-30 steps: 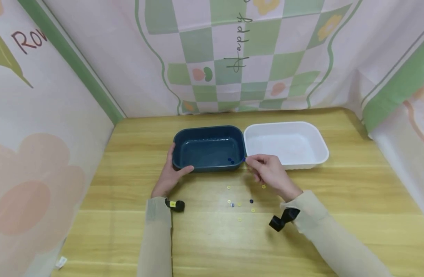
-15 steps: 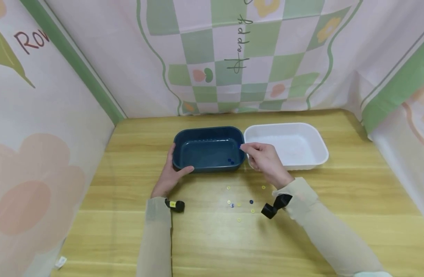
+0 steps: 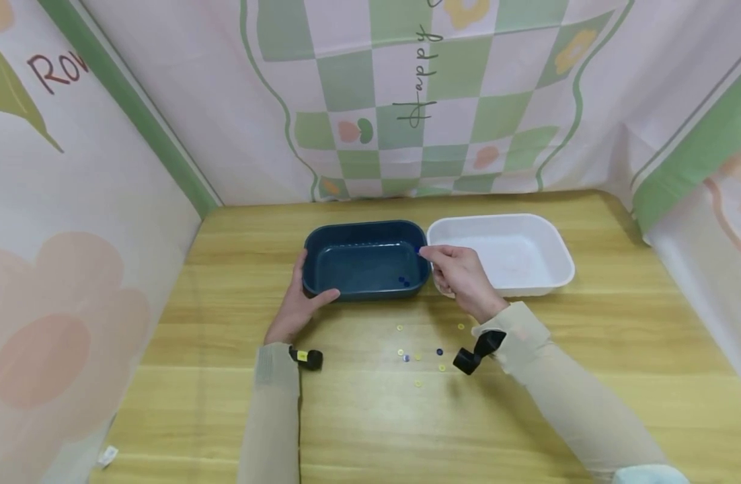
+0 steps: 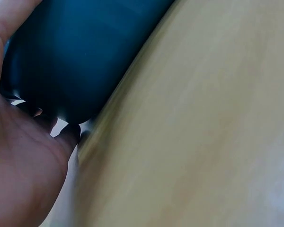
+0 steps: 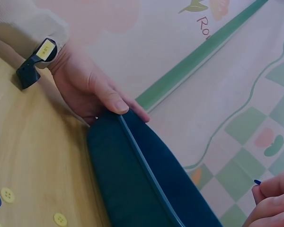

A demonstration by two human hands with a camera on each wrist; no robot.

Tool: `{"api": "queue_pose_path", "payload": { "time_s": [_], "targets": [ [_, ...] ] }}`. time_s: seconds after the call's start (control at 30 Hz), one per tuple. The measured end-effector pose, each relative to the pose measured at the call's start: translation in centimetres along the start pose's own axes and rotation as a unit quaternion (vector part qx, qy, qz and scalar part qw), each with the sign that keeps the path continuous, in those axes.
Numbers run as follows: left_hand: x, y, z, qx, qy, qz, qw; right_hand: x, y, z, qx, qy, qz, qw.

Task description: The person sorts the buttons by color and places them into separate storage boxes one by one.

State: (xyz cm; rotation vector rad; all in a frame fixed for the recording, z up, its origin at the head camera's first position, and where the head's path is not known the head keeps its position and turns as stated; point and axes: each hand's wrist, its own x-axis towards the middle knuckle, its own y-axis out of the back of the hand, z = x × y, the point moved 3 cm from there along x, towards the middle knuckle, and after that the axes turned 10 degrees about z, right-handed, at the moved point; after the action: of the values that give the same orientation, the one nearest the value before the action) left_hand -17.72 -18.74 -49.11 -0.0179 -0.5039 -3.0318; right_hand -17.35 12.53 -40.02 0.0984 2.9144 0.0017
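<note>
The landmark is the dark blue basin point(image 3: 358, 265), a smooth, glossy oblong with rounded corners. At its left end the left hand point(image 3: 294, 306) grips the corner, thumb over the near rim, other fingers round the outside. At its right end the fingers of the right hand point(image 3: 464, 275) pinch a small, flat blue button point(image 5: 257, 182), raised off the counter point(image 3: 358, 430). Two dark blue buttons point(image 3: 401, 279) lie inside the basin, towards its near right corner. Just right of the basin stands a white basin point(image 3: 503, 259) of similar shape; the right hand hides its near left corner. In front of the dark basin, round yellow buttons point(image 5: 7, 195) with small holes and two loose blue buttons point(image 3: 440, 351) are scattered on wood-grained counter. Behind it hangs a printed, checked cloth point(image 3: 395, 114).
</note>
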Motion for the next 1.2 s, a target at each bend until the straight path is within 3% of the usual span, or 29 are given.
{"api": "queue_pose_path", "payload": {
  "time_s": [0.33,0.73,0.83,0.9,0.97,1.0,1.03,1.1,1.2],
  "targets": [
    [-0.2,0.0,0.5,0.01,0.01,-0.005,0.9999,0.3,-0.2,0.0,-0.013,0.011,0.008,0.9998],
    [0.1,0.0,0.0,0.006,0.01,-0.001,0.9999,0.2,0.2,0.0,-0.003,0.003,0.008,1.0],
    [0.1,0.0,0.0,0.007,0.009,-0.002,0.9999,-0.2,0.5,0.0,-0.036,0.015,0.001,0.9992],
    [0.1,0.0,0.0,0.008,0.011,-0.003,0.9999,-0.6,0.5,0.1,-0.106,0.052,-0.015,0.9929],
    [0.1,0.0,0.0,0.006,0.013,-0.005,0.9999,-1.3,0.3,0.3,-0.208,0.1,-0.048,0.9717],
    [0.1,0.0,0.1,0.004,0.014,-0.004,0.9999,-1.7,0.0,0.6,-0.265,0.131,-0.071,0.9527],
    [0.1,0.0,0.0,0.003,0.016,-0.005,0.9999,-2.2,-0.3,0.8,-0.324,0.161,-0.093,0.9276],
    [0.1,0.1,0.0,0.002,0.016,-0.006,0.9998,-3.3,-0.9,1.5,-0.427,0.214,-0.136,0.8678],
    [0.0,0.0,0.0,0.001,0.016,-0.009,0.9998,-4.9,-1.4,2.7,-0.546,0.251,-0.174,0.7802]
  ]
}}
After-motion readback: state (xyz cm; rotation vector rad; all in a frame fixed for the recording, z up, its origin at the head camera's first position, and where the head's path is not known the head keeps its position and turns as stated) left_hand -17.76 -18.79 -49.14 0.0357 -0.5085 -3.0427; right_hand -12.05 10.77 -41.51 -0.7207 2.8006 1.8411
